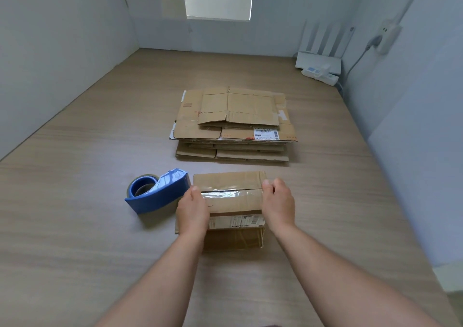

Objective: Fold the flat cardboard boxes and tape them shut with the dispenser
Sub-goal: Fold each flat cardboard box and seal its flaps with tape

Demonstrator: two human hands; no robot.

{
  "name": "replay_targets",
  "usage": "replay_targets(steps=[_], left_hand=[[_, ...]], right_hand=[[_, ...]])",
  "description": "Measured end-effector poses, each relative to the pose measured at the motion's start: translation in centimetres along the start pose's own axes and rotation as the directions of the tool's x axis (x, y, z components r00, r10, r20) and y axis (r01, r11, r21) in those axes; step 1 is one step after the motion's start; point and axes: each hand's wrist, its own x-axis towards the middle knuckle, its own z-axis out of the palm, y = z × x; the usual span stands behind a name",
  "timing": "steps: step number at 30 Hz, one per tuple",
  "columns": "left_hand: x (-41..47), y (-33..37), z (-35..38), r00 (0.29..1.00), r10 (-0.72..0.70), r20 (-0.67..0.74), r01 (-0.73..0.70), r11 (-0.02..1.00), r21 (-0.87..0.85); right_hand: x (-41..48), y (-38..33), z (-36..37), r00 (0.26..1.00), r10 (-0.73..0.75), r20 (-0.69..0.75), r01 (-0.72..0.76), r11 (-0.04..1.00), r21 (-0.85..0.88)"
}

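While the folded box (233,201) stands on the counter (75,226) in the lower centre of the frame, both hands hold it by its ends. The left hand (193,211) grips the left end, with its fingers curled over the side edge. The right hand (278,204) grips the right end in the same way, with its fingers curled over the right edge. A strip of clear tape (230,194) runs across the top along the seam between the two closed flaps, from one hand to the other. A shipping label (235,221) lies on the near flap at the front edge.

The blue tape dispenser (157,191) rests on the counter just beside the box's left end, close to the left hand. Whether it touches the box cannot be told. The stack of flat boxes (233,123) lies beyond the box at frame centre, with a band of bare counter between them. Open counter extends left, right and in front of the box. A white router (318,62) and a power strip (323,75) sit at the upper right, near the corner of the walls.
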Motion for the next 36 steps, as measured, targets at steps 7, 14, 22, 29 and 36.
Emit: replay_targets(steps=[7,14,22,29,36], left_hand=[[-1.2,-3.2,-5.4,0.827,0.044,0.56,-0.037,0.999,-0.024],[-4.4,-2.6,-3.7,0.833,0.126,0.539,-0.372,0.848,0.377],[-6.4,-2.2,1.8,0.877,0.275,0.394,-0.467,0.678,0.567],[-5.1,-1.1,3.7,0.849,0.323,0.418,-0.527,0.542,0.654],[-1.4,0.2,-1.3,0.785,0.389,0.483,-0.603,0.658,0.451]], right_hand=[[3.1,-0.1,-2.2,0.986,-0.002,0.164,0.013,0.998,-0.066],[2.8,-1.9,-2.2,0.952,0.23,0.202,-0.2,0.967,-0.16],[-0.6,0.7,-2.9,0.896,0.1,0.434,-0.13,0.991,0.041],[-1.4,2.8,-4.6,0.882,-0.016,0.47,-0.061,0.987,0.149],[-1.5,2.1,-4.7,0.891,-0.036,0.452,0.01,0.998,0.059]])
